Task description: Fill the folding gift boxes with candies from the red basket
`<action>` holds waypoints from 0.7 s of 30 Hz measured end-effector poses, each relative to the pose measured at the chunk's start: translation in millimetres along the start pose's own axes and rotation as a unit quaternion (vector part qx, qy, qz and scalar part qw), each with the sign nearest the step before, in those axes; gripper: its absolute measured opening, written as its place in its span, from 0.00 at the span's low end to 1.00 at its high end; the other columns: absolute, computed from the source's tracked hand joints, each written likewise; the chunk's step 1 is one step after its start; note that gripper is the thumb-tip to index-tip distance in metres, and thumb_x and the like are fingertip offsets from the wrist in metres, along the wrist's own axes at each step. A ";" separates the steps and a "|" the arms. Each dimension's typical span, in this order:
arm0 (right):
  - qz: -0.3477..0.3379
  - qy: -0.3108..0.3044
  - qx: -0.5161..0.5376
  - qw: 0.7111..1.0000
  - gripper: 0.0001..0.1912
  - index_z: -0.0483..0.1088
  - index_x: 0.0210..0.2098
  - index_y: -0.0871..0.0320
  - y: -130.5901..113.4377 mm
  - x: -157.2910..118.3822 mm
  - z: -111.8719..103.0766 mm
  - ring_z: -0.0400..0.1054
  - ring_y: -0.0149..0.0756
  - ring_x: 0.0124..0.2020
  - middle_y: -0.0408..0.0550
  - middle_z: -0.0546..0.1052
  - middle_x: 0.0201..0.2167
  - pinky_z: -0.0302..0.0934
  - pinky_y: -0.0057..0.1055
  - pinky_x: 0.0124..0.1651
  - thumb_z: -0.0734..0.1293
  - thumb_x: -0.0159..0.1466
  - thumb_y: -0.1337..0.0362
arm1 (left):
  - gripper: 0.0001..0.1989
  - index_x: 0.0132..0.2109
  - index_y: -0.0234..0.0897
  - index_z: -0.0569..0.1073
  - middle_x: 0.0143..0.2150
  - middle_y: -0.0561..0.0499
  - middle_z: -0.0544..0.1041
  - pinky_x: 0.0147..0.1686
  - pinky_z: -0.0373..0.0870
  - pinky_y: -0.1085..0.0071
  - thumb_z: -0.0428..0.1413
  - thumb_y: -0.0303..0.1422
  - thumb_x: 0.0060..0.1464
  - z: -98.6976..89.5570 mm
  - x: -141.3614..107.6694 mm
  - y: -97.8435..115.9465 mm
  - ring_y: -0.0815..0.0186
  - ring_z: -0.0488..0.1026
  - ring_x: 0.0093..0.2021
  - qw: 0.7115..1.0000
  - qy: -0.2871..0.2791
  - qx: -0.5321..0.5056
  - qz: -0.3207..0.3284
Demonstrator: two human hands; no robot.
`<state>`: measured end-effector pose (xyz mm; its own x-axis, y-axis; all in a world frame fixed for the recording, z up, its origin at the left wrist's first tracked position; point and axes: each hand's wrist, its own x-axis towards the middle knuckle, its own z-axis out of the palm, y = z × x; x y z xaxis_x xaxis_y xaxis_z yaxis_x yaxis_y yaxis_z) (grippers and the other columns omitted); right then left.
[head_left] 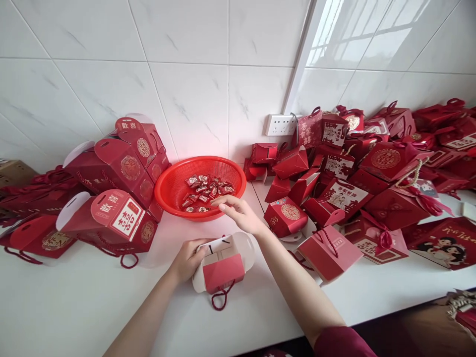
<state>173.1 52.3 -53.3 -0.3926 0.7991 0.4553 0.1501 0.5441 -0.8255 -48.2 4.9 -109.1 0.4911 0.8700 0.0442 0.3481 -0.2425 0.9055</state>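
Recorder: State of the fingers?

Inspector: Left hand: grasping the open box at its 10 o'clock edge. Right hand: released, fingers extended over the near rim of the red basket. No item is visible in them; the underside is hidden.

Recorder: Step in hand?

Inspector: In my judgement, steadying the box while reaching toward the wrapped packets. Picking one up would call for lowering the right fingertips past the rim and pinching, with a firm left hold.

Recorder: Position of the box?

Inspector: On the white table, top open. A cord loop trails at 6 o'clock. Two dark strokes show inside; not identifiable. The basket stands at 11 o'clock from the box, packets loose in its bottom.

Recorder: Surroundings, from the box?

Inspector: Handled boxes grouped at 10 o'clock, close by the basket. A socket strip on the wall at 1 o'clock. A pile of red boxes from 2 o'clock; a pink-red box at 3 o'clock.

Recorder: Obstructions?

Inspector: The basket's near rim, and the white flap at the box's 2 o'clock side, near the right forearm; it could be brushed.
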 end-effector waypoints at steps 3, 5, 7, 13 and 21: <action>0.012 0.008 -0.015 1.000 0.15 0.73 0.47 0.55 -24.7 -20.3 -10.4 0.72 0.37 0.50 0.48 0.78 0.47 0.64 0.34 0.54 0.59 0.73 0.55 | 0.20 0.56 0.41 0.77 0.53 0.47 0.79 0.53 0.70 0.61 0.48 0.39 0.64 -1.7 0.3 -4.9 0.54 0.75 0.54 0.996 0.057 0.074 0.005; 0.011 -0.049 -0.062 0.997 0.12 0.73 0.45 0.54 -39.3 -35.8 -12.2 0.73 0.36 0.45 0.46 0.79 0.43 0.64 0.33 0.51 0.60 0.72 0.58 | 0.18 0.53 0.41 0.78 0.52 0.47 0.79 0.54 0.70 0.60 0.50 0.39 0.63 -1.7 0.3 -8.1 0.55 0.74 0.54 0.985 0.120 0.121 0.017; -0.009 -0.121 -0.122 0.985 0.09 0.73 0.45 0.54 -47.9 -50.0 -9.2 0.73 0.36 0.41 0.47 0.79 0.40 0.64 0.33 0.48 0.61 0.72 0.61 | 0.16 0.52 0.40 0.79 0.52 0.47 0.79 0.56 0.69 0.60 0.53 0.39 0.62 -0.5 0.2 -9.4 0.56 0.73 0.55 0.976 0.163 0.141 0.037; -0.012 -0.130 -0.170 0.977 0.22 0.66 0.57 0.51 -36.1 -81.3 7.7 0.71 0.42 0.49 0.50 0.77 0.50 0.63 0.39 0.52 0.69 0.65 0.67 | 0.14 0.51 0.41 0.78 0.49 0.48 0.79 0.52 0.71 0.65 0.52 0.37 0.64 5.9 -0.6 -2.0 0.60 0.75 0.52 0.978 0.171 0.114 0.046; -0.163 -0.054 -0.169 0.971 0.09 0.69 0.38 0.54 -20.8 -100.7 15.0 0.72 0.35 0.41 0.45 0.80 0.38 0.63 0.36 0.47 0.62 0.68 0.74 | 0.18 0.52 0.37 0.77 0.47 0.49 0.81 0.41 0.71 0.71 0.50 0.41 0.65 6.5 1.8 -4.7 0.61 0.77 0.44 0.984 0.170 0.056 -0.018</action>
<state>195.9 -43.4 -87.0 -0.5586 0.5491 0.6216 0.2842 0.8308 -0.4785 -43.8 4.8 -116.0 0.1878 0.9675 0.1691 0.4561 -0.2384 0.8574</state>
